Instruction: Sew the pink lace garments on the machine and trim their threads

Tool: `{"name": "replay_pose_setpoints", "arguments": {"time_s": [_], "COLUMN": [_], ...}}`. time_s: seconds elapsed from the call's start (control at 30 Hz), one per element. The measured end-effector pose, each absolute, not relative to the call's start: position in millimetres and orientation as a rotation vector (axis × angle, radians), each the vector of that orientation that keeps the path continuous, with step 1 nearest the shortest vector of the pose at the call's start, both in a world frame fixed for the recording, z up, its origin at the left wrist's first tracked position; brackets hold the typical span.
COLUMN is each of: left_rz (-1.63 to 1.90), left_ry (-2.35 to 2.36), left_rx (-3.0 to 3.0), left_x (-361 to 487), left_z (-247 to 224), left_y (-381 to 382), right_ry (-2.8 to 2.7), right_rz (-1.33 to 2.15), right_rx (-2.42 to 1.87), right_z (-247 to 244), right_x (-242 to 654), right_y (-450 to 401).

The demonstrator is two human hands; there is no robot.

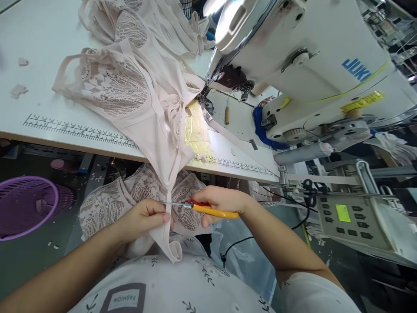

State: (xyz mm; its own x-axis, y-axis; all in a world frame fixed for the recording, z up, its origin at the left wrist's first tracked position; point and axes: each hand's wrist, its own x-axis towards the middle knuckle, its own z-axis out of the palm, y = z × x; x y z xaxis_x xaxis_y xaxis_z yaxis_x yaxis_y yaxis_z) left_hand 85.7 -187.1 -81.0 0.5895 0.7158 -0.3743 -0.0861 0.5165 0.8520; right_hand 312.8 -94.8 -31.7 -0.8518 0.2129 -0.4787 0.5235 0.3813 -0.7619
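Note:
My left hand pinches a pale pink elastic strap that hangs over the table's front edge. In my right hand are scissors with orange and red handles, their blades lying across the strap just beside my left fingertips. The strap runs down from a pale pink lace bra, spread on the table and reaching toward the sewing machine's needle area. Its loose lower end curls near my shirt. More lace bras lie on my lap, partly behind my hands.
A white JUKI sewing machine fills the upper right, with a control panel below it. A small awl-like tool lies on the machine bed. Further bras are heaped behind. A purple basket stands lower left. Fabric scraps dot the table.

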Motion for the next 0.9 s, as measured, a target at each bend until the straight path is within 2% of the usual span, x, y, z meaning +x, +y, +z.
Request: {"name": "replay_pose_setpoints", "arguments": {"time_s": [0.17,0.37,0.5,0.67,0.77,0.9], "left_rz": [0.662,1.132,1.125,1.051,0.984,0.812], "left_ry": [0.855,0.813,0.762,0.812,0.884,0.976], "left_rx": [1.140,1.640,1.854,2.047,2.136,2.124], "left_x": [87,103,119,132,133,134], "left_z": [-75,-54,-51,-59,-62,-59], "left_y": [-186,-174,-167,-167,-168,-168], "right_ry": [2.422,2.330,2.022,2.038,2.109,2.235], "right_rz": [-1.700,-2.425,-2.775,-2.832,-2.766,-2.580], "right_rx": [0.858,1.190,1.154,1.507,1.727,1.784], "right_z": [-36,-64,-81,-75,-67,-61], "right_x": [321,315,308,313,321,329], "right_y": [-105,-151,-172,-183,-185,-183]}}
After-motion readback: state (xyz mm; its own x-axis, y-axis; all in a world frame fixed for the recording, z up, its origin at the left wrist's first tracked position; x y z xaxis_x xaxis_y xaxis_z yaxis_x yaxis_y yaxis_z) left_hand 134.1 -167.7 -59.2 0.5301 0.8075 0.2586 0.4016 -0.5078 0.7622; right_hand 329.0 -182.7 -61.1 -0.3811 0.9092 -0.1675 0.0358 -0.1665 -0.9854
